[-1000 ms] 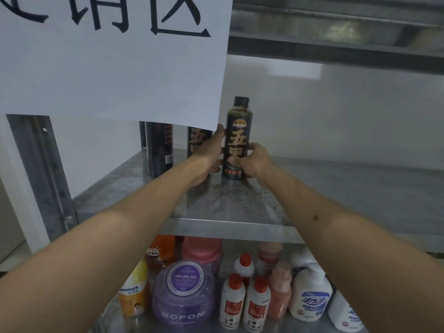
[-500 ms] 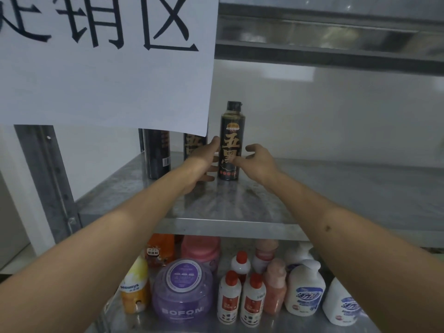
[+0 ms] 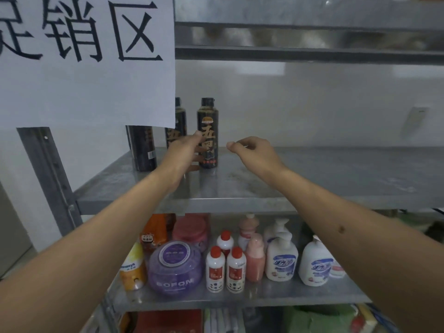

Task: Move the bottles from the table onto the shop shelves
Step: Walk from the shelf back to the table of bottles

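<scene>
The dark bottle (image 3: 207, 133) stands upright on the shelf (image 3: 312, 179); left hand (image 3: 185, 150) steadies its nine-o'clock side with relaxed fingers, while right hand (image 3: 254, 150), at three o'clock, hangs loosely curled, empty.

"BOFON" on purple tub (image 3: 175, 267); "销区" sign (image 3: 96, 68)

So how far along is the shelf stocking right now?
Three dark bottles stand upright on the steel shelf: one far left, one partly behind the paper sign, and the rightmost bottle. The left hand touches that rightmost one; whether its fingers curl round it is unclear. The right hand is clear of it and holds nothing. The table is out of view, so what is left cannot be told.
</scene>
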`<state>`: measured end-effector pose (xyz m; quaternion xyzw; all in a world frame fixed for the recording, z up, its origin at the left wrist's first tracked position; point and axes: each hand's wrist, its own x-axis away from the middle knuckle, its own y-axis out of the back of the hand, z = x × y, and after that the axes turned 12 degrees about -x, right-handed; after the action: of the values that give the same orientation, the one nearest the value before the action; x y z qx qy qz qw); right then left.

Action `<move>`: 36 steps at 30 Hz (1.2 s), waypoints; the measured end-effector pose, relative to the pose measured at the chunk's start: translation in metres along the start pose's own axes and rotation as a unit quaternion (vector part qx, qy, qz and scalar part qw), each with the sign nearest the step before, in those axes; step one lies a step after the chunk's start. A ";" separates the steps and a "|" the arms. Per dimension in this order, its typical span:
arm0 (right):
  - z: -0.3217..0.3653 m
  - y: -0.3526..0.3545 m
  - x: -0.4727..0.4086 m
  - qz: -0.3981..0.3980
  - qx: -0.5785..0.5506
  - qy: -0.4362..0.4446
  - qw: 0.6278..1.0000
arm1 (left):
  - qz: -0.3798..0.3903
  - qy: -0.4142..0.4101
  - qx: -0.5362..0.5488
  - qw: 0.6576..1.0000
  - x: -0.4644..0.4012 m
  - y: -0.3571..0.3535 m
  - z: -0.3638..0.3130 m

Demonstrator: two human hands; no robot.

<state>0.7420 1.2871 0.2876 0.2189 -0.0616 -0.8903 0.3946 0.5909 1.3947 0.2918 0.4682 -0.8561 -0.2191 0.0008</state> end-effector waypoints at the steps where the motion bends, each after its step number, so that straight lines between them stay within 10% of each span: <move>1: 0.002 0.005 0.009 -0.008 0.003 -0.004 1.000 | 0.008 -0.003 0.000 1.000 0.008 -0.004 -0.003; 36: 0.091 0.149 0.440 -0.196 0.112 -0.076 0.971 | 0.200 -0.089 0.047 0.975 0.379 -0.078 -0.078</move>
<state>0.5420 0.8589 0.2606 0.2018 -0.1469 -0.9515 0.1798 0.4566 1.0251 0.2555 0.2653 -0.9385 -0.2144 -0.0536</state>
